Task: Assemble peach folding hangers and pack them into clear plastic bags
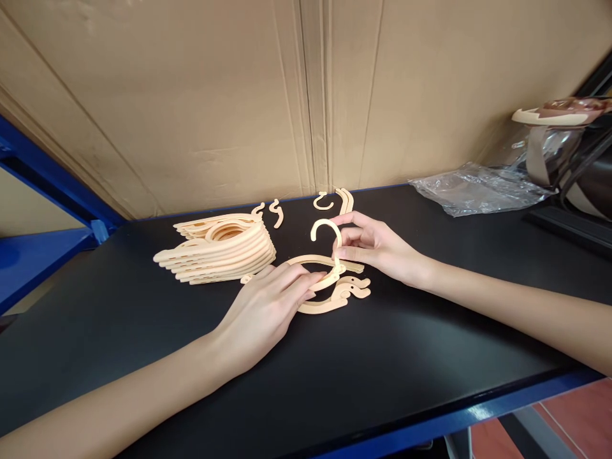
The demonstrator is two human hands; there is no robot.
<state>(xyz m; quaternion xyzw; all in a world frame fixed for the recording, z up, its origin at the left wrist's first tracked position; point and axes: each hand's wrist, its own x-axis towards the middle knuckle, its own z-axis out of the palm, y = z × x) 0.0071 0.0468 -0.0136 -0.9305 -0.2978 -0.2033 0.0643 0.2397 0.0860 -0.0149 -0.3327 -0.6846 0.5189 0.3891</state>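
A cream plastic hanger hook (326, 222) stands upright near the middle of the table, its curve opening to the left. My right hand (375, 245) pinches its stem between thumb and fingers. At its foot the hook meets a curved hanger arm (329, 279), which my left hand (272, 296) presses between its fingers from the left. Whether the two parts are locked together I cannot tell. Below and behind that joint lie more cream hanger arms (325, 308), partly covered by my left hand. Just left of that hand rises a stack of cream hangers (224, 248).
Loose hooks (324, 205) and curved cream pieces (345, 201) lie along the back of the black table (406, 376). A clear plastic bag (478, 188) rests at the back right, beside a brown-and-clear object (554, 140). Cardboard (215, 95) stands behind; a blue frame (52, 185) borders the left.
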